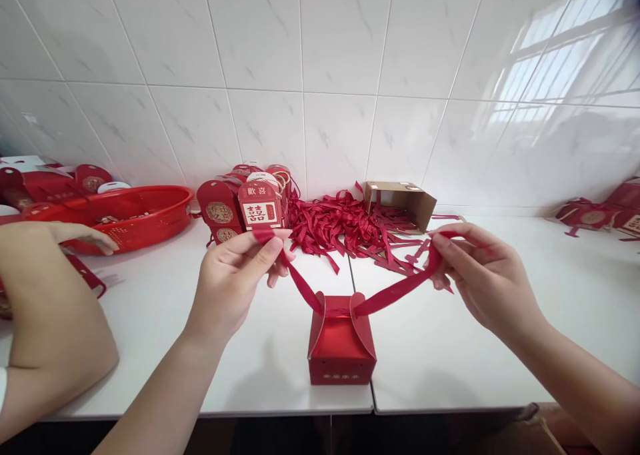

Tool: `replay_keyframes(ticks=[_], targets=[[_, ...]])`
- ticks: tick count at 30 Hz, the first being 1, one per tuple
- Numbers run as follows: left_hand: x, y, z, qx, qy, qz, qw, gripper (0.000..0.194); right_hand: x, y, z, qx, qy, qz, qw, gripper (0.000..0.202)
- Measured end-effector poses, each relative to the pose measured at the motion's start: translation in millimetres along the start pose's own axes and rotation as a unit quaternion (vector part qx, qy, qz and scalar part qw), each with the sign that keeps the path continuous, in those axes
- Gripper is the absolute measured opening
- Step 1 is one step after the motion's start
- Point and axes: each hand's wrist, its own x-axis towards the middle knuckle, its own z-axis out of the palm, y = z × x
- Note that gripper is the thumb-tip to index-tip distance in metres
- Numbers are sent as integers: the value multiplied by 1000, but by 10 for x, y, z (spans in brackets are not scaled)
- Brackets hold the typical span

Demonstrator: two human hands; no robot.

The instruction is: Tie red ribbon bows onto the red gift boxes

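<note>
A small red gift box (342, 348) stands upright near the table's front edge, its flaps folded together at the top. A red ribbon (397, 295) passes through the top of the box, and its two ends spread up and outward in a V. Left of the box, my left hand (240, 268) pinches one ribbon end between thumb and fingers. My right hand (480, 275) pinches the other end on the right, at about the same height. Both hands are raised above the table, apart from the box itself.
Behind lie a heap of red ribbons (340, 222), an open cardboard box (425, 210) and stacked red gift boxes (220, 208). At left, another person's arm (55, 322) reaches beside a red plastic basket (170, 212). More red boxes (590, 214) sit far right.
</note>
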Motion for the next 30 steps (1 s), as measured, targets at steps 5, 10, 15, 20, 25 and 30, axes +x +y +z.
replay_keyframes(ticks=[5,10,15,20,25,30], targets=[[112,89,150,39,-27,54,997,18,136,-86,169,6,-9,-26,1000,18],[220,201,240,26,-34,67,997,14,234,-195,342,41,-38,-57,997,22],[297,345,305,32,-47,57,997,18,266,-291,460,23,-38,-87,995,24],[324,459,340,35,-58,74,995,19,280,-347,508,39,-42,-90,994,27],[316,468,371,28,-61,78,995,24,277,-392,517,63,-56,-87,993,23],[307,404,392,30,-45,85,995,19,280,-436,518,78,-54,-110,989,20]])
